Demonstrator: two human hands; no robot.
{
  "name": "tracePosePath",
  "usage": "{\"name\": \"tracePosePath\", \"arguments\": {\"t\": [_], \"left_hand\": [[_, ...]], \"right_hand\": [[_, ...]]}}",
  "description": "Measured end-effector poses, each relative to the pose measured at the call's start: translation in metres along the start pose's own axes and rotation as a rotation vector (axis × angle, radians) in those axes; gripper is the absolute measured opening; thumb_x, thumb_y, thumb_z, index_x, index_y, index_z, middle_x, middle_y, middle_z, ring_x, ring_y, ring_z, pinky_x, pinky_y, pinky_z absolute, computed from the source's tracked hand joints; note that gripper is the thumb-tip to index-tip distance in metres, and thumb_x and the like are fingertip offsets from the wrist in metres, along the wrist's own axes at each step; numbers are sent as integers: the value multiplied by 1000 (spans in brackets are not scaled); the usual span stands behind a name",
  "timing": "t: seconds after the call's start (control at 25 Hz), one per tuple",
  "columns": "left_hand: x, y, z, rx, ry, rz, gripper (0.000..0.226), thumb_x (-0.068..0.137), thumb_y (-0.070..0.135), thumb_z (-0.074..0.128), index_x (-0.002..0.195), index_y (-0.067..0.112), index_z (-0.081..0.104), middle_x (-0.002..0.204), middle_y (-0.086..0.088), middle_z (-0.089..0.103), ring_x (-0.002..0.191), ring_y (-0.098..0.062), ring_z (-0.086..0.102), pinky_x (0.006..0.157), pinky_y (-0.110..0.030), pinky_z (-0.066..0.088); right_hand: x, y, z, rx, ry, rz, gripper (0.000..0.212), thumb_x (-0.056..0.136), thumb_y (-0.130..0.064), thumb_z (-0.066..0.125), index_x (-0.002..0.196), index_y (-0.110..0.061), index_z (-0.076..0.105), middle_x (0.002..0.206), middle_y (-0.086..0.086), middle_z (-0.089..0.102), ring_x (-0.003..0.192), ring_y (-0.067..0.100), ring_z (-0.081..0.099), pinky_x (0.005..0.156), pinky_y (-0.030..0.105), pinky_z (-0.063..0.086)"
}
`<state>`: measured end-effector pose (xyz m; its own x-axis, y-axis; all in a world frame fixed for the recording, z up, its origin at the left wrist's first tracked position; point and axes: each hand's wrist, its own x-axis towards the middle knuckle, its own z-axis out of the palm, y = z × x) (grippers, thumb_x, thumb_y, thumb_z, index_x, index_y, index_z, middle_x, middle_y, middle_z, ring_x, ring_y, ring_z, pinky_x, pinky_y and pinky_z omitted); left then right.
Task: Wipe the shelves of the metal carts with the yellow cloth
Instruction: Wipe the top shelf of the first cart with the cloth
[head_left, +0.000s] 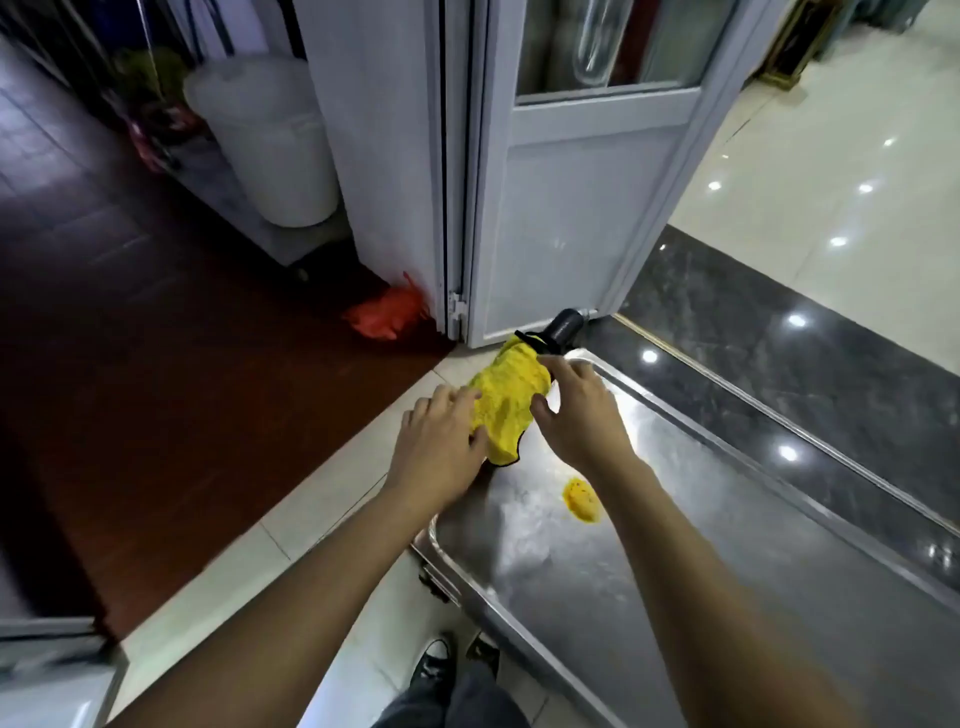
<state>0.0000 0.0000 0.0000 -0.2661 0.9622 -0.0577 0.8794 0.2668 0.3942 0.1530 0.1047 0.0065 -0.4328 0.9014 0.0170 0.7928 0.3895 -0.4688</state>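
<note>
Stainless steel cart shelf (649, 561): far corner.
We bunch the crumpled yellow cloth (506, 400), left hand (441, 441) and right hand (576, 410) gripping it; flatten before wiping.

Floor in three zones: dark red-brown floor (130, 322) at left, pale glossy tiles (857, 171) far right carrying ceiling-light reflections, and a dark grey marble strip (753, 332) between them. At centre, a white folding door (582, 208) with a glazed upper panel stands ajar, a black doorstop (566, 325) at its foot. Left of the door, a white bucket (270, 140) on a low trolley; a red plastic bag (387, 312) lies by the door frame.
</note>
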Motion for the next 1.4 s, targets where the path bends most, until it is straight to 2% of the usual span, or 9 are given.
{"name": "tracePosePath", "arguments": {"t": [0.32,0.44,0.72,0.88,1.0,1.08,1.2,1.28,1.4], "left_hand": [[43,-5,23,-120,-274,-322,65,103,47,44,155,18,20,149,-21,43,134,-42,44,108,-52,38],[52,-13,31,-324,-290,-482,72,100,51,49,157,17,20,148,-20,47,133,-40,48,108,-48,41],[68,-14,33,-642,21,-577,84,76,28,87,148,15,46,141,-7,55,129,-25,54,107,-37,46],[80,-5,24,-584,-53,-527,23,72,20,85,91,17,74,90,-2,74,85,-19,70,76,-37,60],[80,4,18,-540,-54,-433,23,69,16,83,87,22,69,77,10,66,72,-10,62,57,-21,46],[78,10,17,-595,-68,-329,30,70,12,81,93,25,67,82,11,66,77,-11,63,60,-19,44],[69,24,22,-738,-102,-175,36,70,16,78,103,20,67,93,5,71,89,-17,68,77,-32,55],[65,34,29,-823,-171,-102,38,71,23,75,107,23,63,94,7,71,89,-13,70,79,-34,57],[52,39,40,-806,-326,24,41,78,23,78,115,30,59,99,13,70,89,1,67,77,-23,55]], "right_hand": [[68,20,27,-52,-214,146,72,94,-53,55,156,-35,24,152,11,38,138,37,40,109,52,34],[73,31,38,19,-260,203,78,92,-59,55,157,-40,17,157,12,34,142,36,38,115,55,30],[78,43,43,358,-195,249,80,82,-50,75,148,-33,31,136,-2,59,126,27,54,105,53,42],[70,33,43,150,-73,316,76,79,-57,72,142,-30,39,135,6,49,126,32,48,105,51,36],[48,23,50,62,108,349,61,84,-56,66,131,-22,48,126,7,53,116,32,53,95,47,42],[37,18,57,334,47,400,43,95,-55,51,124,-24,51,118,6,62,110,32,60,88,43,47],[29,16,59,782,-22,565,52,99,-63,37,137,-29,46,127,5,64,116,28,61,96,43,49],[24,20,59,1084,13,638,57,97,-62,41,139,-26,52,130,5,66,117,24,64,99,46,52],[11,32,56,1427,114,769,44,97,-45,50,121,-13,69,112,17,74,99,28,73,83,41,60]]}}
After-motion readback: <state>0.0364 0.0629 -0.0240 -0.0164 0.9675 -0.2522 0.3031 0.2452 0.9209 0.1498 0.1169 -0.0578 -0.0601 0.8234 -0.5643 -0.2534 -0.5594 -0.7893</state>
